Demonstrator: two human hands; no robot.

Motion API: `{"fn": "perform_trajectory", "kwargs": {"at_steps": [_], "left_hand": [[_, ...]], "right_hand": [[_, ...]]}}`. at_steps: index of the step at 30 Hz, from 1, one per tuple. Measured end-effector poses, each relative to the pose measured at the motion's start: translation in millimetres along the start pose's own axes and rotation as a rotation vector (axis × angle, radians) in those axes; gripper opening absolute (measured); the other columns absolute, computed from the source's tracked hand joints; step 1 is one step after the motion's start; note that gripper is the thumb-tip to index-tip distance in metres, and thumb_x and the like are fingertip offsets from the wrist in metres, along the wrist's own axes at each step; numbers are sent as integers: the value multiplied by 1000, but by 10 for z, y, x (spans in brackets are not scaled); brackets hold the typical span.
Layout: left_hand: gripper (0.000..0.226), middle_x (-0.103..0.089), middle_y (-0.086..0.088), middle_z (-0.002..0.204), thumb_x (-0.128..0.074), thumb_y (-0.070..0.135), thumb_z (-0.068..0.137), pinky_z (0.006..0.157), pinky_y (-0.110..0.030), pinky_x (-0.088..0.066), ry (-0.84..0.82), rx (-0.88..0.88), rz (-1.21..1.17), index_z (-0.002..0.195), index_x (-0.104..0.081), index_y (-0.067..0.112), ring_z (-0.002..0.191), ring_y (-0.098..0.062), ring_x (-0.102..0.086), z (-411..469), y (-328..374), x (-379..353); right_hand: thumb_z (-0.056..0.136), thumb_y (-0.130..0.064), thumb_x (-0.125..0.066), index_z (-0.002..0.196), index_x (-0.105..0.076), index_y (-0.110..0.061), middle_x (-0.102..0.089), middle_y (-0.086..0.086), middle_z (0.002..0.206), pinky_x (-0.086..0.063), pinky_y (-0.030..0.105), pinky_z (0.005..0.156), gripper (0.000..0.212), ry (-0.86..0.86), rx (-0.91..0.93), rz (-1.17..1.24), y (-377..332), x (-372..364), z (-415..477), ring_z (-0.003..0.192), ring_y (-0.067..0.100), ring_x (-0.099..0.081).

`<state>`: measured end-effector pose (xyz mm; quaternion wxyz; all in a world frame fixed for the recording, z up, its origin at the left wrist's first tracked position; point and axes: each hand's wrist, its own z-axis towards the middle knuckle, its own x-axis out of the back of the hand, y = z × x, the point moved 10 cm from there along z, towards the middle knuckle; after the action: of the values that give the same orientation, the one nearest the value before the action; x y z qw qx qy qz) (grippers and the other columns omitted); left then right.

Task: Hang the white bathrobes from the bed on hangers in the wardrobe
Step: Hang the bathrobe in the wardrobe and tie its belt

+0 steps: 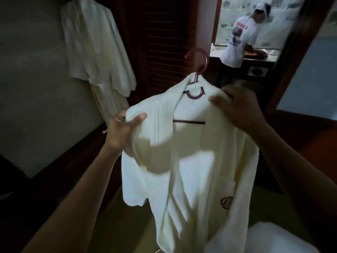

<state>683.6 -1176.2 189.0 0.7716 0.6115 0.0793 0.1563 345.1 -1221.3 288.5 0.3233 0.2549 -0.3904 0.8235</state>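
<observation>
A white bathrobe (193, 170) with a brown emblem on its chest pocket is draped over a dark pink plastic hanger (197, 70), held up in front of me. My left hand (122, 130) grips the robe's left shoulder over the hanger's end. My right hand (237, 106) pinches the collar and right shoulder near the hook. A second white bathrobe (96, 48) hangs at the upper left against the pale wall. The wardrobe's dark louvred door (164, 37) stands behind the hanger's hook.
Another person in a white T-shirt and cap (238, 39) stands at a counter through the doorway at the upper right. A white folded cloth (262, 238) lies at the lower right. Dark wood trim (63, 161) runs along the wall at the left.
</observation>
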Motion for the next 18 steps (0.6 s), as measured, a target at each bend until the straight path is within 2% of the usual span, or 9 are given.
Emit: {"fn": "perform_trajectory", "kwargs": {"at_steps": [4, 6, 10, 12, 15, 18], "left_hand": [[30, -79, 0, 92, -86, 34, 81, 69, -34, -61, 174, 6, 97, 100, -77, 14, 82, -17, -76, 351, 19, 460], [33, -79, 1, 93, -87, 36, 80, 67, -32, -62, 242, 44, 107, 103, -77, 15, 81, -16, -77, 459, -65, 666], [23, -78, 9, 81, -87, 36, 80, 55, -22, -56, 386, 66, 90, 92, -74, 21, 70, -8, -73, 667, -265, 1067], [25, -78, 4, 83, -86, 36, 80, 59, -25, -56, 425, 52, 95, 92, -75, 18, 71, -9, -71, 830, -361, 1309], [35, -78, -2, 93, -87, 43, 79, 70, -39, -58, 459, 20, 147, 97, -76, 15, 80, -17, -71, 1207, -494, 1733], [32, -76, -2, 88, -88, 36, 78, 70, -38, -53, 500, -36, 119, 93, -75, 12, 77, -15, -66, 1729, -582, 2153]], "right_hand": [[92, -45, -71, 79, -63, -11, -66, 6, 70, -50, 41, 60, 37, -107, 78, 232, -136, -516, 640, 66, 24, -63], [92, -45, -72, 80, -64, -11, -67, 9, 73, -49, 41, 59, 37, -162, 110, 264, -258, -800, 889, 65, 28, -64], [89, -49, -72, 74, -57, -11, -51, 5, 61, -33, 31, 52, 44, -226, 160, 294, -518, -1369, 1330, 53, 12, -44], [89, -48, -73, 73, -57, -13, -48, -3, 57, -31, 29, 49, 41, -268, 166, 314, -656, -1692, 1523, 50, 8, -41], [89, -46, -74, 69, -56, -22, -47, -10, 51, -30, 25, 45, 36, -302, 170, 352, -866, -2184, 1858, 45, 4, -39], [88, -50, -74, 79, -68, -25, -64, -5, 67, -41, 30, 54, 27, -283, 197, 349, -1097, -2647, 2280, 57, 4, -56]]}}
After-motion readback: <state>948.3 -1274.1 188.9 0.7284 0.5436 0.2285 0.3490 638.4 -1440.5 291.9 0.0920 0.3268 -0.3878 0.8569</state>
